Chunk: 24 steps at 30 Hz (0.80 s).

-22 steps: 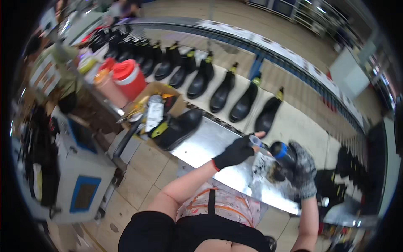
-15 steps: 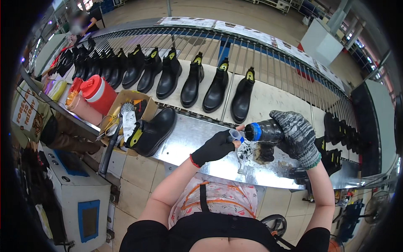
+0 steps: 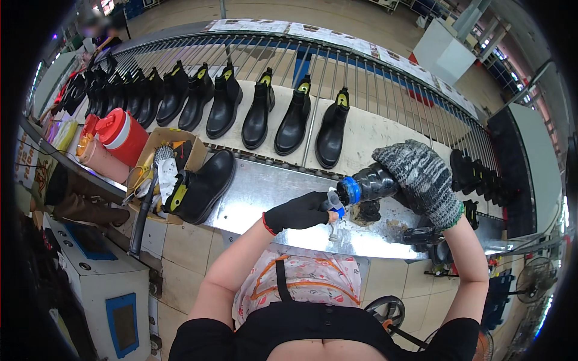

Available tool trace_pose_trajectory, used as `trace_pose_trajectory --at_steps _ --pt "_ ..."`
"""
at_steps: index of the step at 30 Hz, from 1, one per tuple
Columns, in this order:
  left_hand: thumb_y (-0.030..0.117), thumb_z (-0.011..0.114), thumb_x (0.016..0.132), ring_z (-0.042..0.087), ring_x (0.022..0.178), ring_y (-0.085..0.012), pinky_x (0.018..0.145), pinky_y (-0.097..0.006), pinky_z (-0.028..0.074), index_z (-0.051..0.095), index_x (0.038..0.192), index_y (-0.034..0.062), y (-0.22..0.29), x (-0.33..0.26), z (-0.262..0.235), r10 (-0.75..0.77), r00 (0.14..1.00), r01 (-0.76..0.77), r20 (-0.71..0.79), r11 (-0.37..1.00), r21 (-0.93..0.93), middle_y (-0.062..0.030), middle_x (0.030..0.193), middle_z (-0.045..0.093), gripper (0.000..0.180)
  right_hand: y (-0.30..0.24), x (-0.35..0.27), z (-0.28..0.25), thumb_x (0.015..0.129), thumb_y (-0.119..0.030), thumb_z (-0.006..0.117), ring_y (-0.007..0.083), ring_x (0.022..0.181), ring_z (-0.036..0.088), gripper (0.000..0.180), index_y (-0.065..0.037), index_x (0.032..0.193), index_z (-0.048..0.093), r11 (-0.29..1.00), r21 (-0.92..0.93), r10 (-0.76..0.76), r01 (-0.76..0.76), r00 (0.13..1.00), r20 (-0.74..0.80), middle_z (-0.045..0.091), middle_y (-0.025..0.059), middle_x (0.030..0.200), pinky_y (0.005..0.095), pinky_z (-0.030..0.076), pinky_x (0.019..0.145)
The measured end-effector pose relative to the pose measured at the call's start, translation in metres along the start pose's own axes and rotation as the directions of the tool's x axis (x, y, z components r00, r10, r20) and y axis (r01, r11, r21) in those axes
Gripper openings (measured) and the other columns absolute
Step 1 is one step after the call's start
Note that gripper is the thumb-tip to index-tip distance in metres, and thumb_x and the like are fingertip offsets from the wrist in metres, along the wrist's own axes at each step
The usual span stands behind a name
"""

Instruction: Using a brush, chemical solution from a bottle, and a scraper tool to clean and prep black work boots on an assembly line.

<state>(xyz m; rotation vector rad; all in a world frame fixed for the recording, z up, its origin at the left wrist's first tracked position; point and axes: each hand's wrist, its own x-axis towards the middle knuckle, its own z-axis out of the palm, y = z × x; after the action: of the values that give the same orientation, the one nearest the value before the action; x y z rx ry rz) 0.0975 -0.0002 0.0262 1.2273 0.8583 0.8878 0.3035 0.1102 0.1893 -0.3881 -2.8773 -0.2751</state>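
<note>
Left of the bottle (image 3: pixel 374 183), black boots (image 3: pixel 259 115) stand in line.

Noted across centre of frame: desk (image 3: pixel 259 183) with metal top, bright glare along near edge. Behind it, long rack of parallel metal rods (image 3: pixel 385 84), curved by lens, pale strip (image 3: pixel 337 37) along far side. Lower centre: floor of beige tiles (image 3: pixel 385 280), joints visible. Top, beyond rack: smooth brownish floor (image 3: pixel 180 15). Upper right: white box-shaped cabinet (image 3: pixel 444 51) beside pale column (image 3: pixel 472 18). Right: tall cabinet (image 3: pixel 512 174), black front, grey side. Lower right: caged fan (image 3: pixel 536 278). Lower left: pale machine housing (image 3: pixel 84 283) on castors, blue-framed panel (image 3: pixel 122 325). Far upper right: bright strips (image 3: pixel 540 102), windows or lamps, indistinguishable.
</note>
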Motion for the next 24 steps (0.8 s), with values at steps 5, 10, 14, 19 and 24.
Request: trace_pose_trajectory --at_steps 5,10,14,19,24 --pt "0.029 0.064 0.085 0.050 0.083 -0.0067 0.075 -0.022 0.041 0.060 0.110 0.0040 0.005 0.001 -0.001 -0.024 1.000 0.024 -0.005 0.999 0.042 0.0005 0.091 0.060 0.035 0.001 0.002 0.001 0.066 -0.018 0.071 0.0264 0.094 0.060 0.048 -0.012 0.112 0.059 0.999 -0.039 -0.015 0.014 1.000 -0.017 0.063 0.0078 0.101 0.0406 0.045 0.088" --pt "0.030 0.064 0.085 0.048 0.076 -0.0068 0.068 -0.022 0.041 0.060 0.107 0.0043 0.008 0.000 0.002 0.015 1.000 -0.014 -0.018 0.999 0.050 0.0014 0.084 0.057 0.035 0.002 0.003 0.000 0.065 -0.019 0.071 0.0266 0.094 0.060 0.049 -0.012 0.112 0.059 0.999 -0.029 -0.027 0.027 1.000 0.014 0.063 0.0080 0.100 0.0405 0.045 0.088" --pt "0.032 0.064 0.084 0.047 0.072 -0.0070 0.064 -0.022 0.041 0.059 0.107 0.0039 0.012 0.001 0.002 0.045 0.998 -0.047 0.035 0.997 0.066 0.0016 0.079 0.055 0.037 -0.001 0.005 -0.006 0.066 -0.019 0.071 0.0271 0.094 0.060 0.049 -0.012 0.112 0.059 0.997 -0.068 -0.031 0.032 0.999 0.024 0.063 0.0088 0.100 0.0407 0.045 0.088" --pt "0.027 0.062 0.085 0.050 0.077 -0.0103 0.070 -0.025 0.042 0.056 0.108 0.0021 0.003 0.003 0.004 0.089 0.996 -0.089 0.017 0.995 0.032 -0.0023 0.084 0.057 0.034 -0.003 0.006 -0.010 0.067 -0.016 0.070 0.0278 0.096 0.060 0.048 -0.012 0.113 0.059 0.995 -0.097 -0.030 0.034 0.999 0.044 0.063 0.0098 0.101 0.0407 0.045 0.089" --pt "0.025 0.060 0.087 0.053 0.085 -0.0140 0.077 -0.028 0.043 0.054 0.109 -0.0006 0.001 0.004 0.001 0.087 0.996 -0.087 0.006 0.989 0.117 -0.0076 0.091 0.059 0.035 -0.004 0.010 -0.010 0.068 -0.016 0.068 0.0281 0.098 0.059 0.048 -0.011 0.115 0.058 0.994 -0.100 -0.042 0.049 0.997 0.063 0.062 0.0106 0.104 0.0412 0.044 0.090"
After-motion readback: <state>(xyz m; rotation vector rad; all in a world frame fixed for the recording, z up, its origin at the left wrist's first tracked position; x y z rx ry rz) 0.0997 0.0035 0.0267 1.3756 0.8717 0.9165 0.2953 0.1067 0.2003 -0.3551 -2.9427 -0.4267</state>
